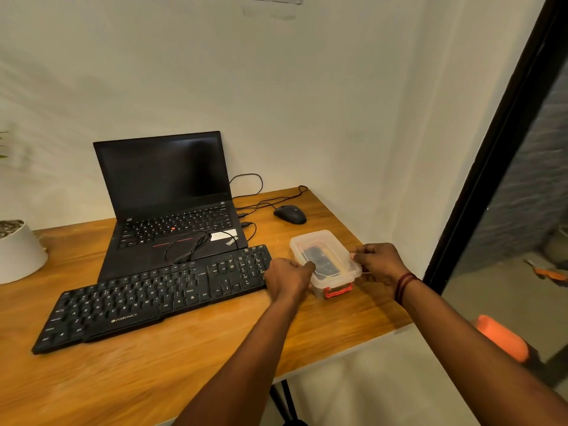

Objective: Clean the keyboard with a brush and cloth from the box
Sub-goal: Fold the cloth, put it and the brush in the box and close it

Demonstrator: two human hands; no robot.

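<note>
- opening the box (pixel 325 262) looks like the step in hand: your left hand (pixel 287 279) and right hand (pixel 379 265) sit on its two long sides, at about 9 and 3 o'clock of it.
- your left fingers (pixel 307 266) curl onto the lid's near edge and touch it; your right fingers (pixel 358 256) pinch at the lid rim on the far side. how firm either hold is, you cannot tell from here.
- the lid looks seated, and the orange latch (pixel 338 292) at the box's 6 o'clock end looks down.
- something dark shows through the clear lid; whether it is the brush or the cloth is not clear.
- the keyboard (pixel 153 299) lies untouched at 9 o'clock of the box, its right end just beside your left hand, in front of the laptop (pixel 172 204).
- next, you likely need to free the latch and lift the lid, steadying the light box on the desk (pixel 153 379) so it does not slide toward the edge.
</note>
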